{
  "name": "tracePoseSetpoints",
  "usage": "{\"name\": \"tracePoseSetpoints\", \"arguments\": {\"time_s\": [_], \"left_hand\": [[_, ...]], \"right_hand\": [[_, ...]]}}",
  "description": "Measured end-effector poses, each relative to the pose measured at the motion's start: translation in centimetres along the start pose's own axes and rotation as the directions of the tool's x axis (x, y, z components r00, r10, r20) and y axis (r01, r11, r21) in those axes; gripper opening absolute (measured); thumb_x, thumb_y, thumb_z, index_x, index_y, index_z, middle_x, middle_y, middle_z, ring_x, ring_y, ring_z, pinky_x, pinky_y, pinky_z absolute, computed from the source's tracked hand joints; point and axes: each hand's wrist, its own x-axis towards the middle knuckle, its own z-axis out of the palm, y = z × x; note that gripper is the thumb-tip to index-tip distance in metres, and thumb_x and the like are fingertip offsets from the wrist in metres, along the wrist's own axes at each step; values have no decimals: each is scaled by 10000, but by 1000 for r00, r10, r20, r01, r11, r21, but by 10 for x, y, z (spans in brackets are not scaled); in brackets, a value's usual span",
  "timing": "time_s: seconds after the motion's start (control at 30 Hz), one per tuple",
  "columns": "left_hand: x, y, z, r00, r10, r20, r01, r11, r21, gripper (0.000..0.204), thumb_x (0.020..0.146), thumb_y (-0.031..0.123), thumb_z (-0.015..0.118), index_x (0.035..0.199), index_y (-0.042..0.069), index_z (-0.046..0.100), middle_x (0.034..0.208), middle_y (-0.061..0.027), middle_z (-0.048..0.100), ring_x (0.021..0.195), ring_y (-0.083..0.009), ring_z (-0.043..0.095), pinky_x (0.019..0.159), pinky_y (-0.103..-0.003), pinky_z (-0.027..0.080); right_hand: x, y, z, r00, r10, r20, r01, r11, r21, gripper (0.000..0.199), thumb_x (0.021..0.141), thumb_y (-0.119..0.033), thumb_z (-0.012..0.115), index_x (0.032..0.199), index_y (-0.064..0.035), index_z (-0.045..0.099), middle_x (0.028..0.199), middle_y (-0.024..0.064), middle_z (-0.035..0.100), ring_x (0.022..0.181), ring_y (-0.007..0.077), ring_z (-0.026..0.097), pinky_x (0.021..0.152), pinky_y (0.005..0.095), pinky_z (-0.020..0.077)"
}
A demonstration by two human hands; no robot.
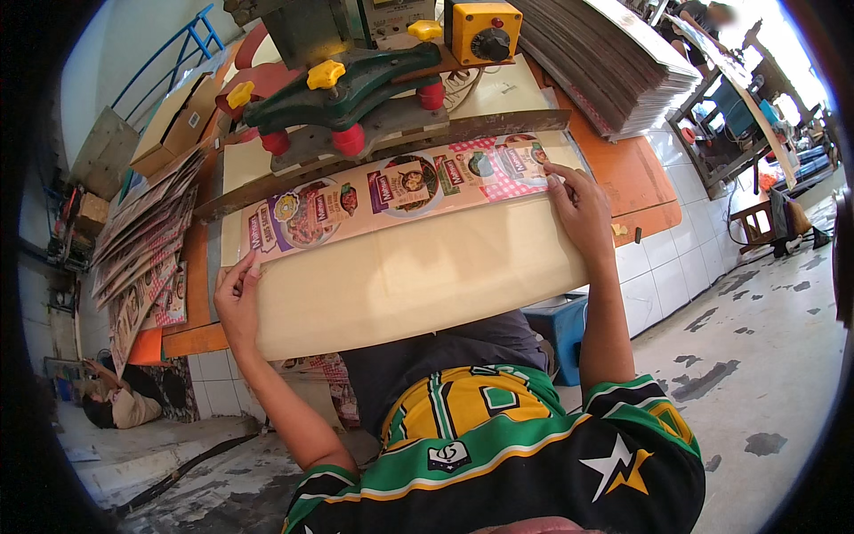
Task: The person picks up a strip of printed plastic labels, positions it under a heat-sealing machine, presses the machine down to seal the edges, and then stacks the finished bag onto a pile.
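Note:
A long printed cardboard strip [363,206] with food pictures and a pink checked patch lies across a cream work surface [418,276]. Its far edge runs along a metal guide bar [525,123]. My left hand [237,294] is closed at the strip's near left corner, thumb and fingers pinching the edge. At the right end my right hand [580,203] grips the strip between thumb and fingers. Just beyond the bar stands a dark green machine head [351,89] with yellow star knobs and red round pads.
A yellow control box [484,34] with a black dial sits at the back. Tall stacked sheets [596,62] stand back right; printed sheets [142,231] pile up at left beside a cardboard box [176,125]. A blue bin [560,334] is below the table. Other people are farther off.

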Motion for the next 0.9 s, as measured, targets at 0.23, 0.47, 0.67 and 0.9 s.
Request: {"name": "tracePoseSetpoints", "arguments": {"time_s": [0.23, 0.47, 0.67, 0.9], "left_hand": [[0, -1, -1, 1000, 7, 7, -7, 1000, 6, 333, 929, 184, 747, 1242, 71, 731, 798, 17, 427, 683, -90, 369, 622, -243, 359], [9, -13, 5, 1000, -7, 29, 9, 997, -73, 412, 995, 260, 666, 1369, 89, 644, 1009, -42, 607, 796, -138, 503, 767, -261, 442], [42, -15, 8, 994, -26, 109, 23, 999, 34, 420, 1043, 330, 561, 1394, 108, 624, 1217, -146, 680, 1033, -247, 644, 942, -333, 466], [56, -7, 11, 989, -67, 130, 37, 974, 222, 382, 1046, 385, 506, 1373, 244, 644, 1154, -198, 715, 1025, -300, 689, 903, -350, 494]], "right_hand": [[0, 1, 0, 1000, -11, -6, 11, 1000, 12, 265, 957, -248, 647, 1170, -121, 742, 779, 112, 624, 697, 240, 596, 690, 386, 461], [15, 5, -8, 975, 160, 153, -180, 976, 124, 316, 972, -287, 635, 1222, -114, 719, 694, 108, 623, 638, 224, 593, 655, 379, 467], [48, 10, 4, 943, 202, 266, -203, 979, -24, 397, 969, -390, 606, 1283, -163, 691, 849, 155, 715, 811, 299, 688, 751, 424, 510], [49, 9, 23, 982, 101, 158, -57, 964, -260, 354, 999, -395, 527, 1283, -254, 684, 1029, 173, 738, 955, 377, 693, 816, 484, 529]]}}
